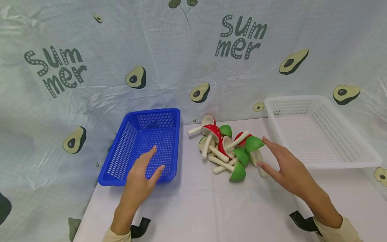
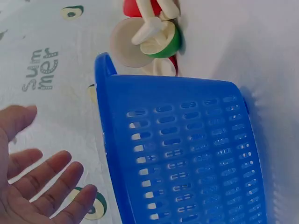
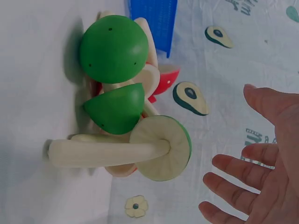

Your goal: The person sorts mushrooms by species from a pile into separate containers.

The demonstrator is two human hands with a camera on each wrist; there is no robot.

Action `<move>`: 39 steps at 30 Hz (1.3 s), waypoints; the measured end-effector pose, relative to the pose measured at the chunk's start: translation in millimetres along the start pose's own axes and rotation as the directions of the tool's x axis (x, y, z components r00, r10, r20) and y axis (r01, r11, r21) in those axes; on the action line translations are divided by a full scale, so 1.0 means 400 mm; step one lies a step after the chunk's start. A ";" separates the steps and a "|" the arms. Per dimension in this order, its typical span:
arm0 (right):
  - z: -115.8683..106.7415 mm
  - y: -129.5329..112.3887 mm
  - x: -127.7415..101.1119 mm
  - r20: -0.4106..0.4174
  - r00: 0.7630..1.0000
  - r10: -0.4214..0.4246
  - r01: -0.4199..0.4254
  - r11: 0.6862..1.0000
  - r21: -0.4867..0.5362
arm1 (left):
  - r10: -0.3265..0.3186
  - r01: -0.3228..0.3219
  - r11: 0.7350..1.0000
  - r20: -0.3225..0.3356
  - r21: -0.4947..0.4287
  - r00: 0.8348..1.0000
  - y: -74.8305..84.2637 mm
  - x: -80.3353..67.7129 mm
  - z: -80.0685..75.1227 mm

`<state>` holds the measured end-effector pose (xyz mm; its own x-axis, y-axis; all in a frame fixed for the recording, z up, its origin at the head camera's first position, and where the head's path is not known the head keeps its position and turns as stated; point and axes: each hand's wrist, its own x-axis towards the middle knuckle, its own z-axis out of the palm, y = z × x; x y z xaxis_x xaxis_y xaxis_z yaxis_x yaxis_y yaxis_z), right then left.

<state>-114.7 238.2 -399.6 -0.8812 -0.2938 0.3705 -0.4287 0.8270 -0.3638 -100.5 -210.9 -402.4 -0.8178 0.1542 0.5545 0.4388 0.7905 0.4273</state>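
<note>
Toy mushrooms lie heaped mid-table, some with red spotted caps (image 1: 211,131) and some with green caps (image 1: 238,172), all on cream stems. My right hand (image 1: 287,169) hovers just right of the heap, fingers spread and holding nothing. Closest to it is a green-capped mushroom (image 3: 161,147), its pale underside and thick stem showing in the right wrist view; a small gap parts hand and mushroom there. Over the near part of a blue plastic basket (image 1: 172,158) hangs my left hand (image 1: 140,179), fingers apart and nothing in its grasp. The basket's inside shows no contents.
At the right stands a white plastic basket (image 1: 329,164) with nothing visible inside. A pale cloth printed with avocados (image 1: 199,93) hangs behind the white-covered table (image 1: 199,215). The heap lies between the two baskets.
</note>
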 end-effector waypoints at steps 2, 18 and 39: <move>-0.001 0.000 -0.001 -0.001 1.000 0.009 -0.009 1.000 0.017 | -0.044 0.042 0.998 -0.032 -0.054 0.999 -0.005 -0.001 -0.011; 0.006 0.005 -0.005 -0.064 0.997 0.054 -0.044 0.988 0.149 | -0.527 0.510 0.826 -0.010 -0.239 0.850 -0.063 -0.045 -0.120; 0.011 0.034 0.007 -0.086 0.987 0.135 -0.103 0.948 0.300 | -0.856 0.828 0.516 -0.152 -0.220 0.494 -0.216 -0.123 -0.225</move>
<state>-124.0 246.4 -407.3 -0.9105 -0.1373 0.3901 -0.3752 0.6709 -0.6397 -64.6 -340.3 -402.3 -0.7229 -0.6908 0.0161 -0.3686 0.4052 0.8367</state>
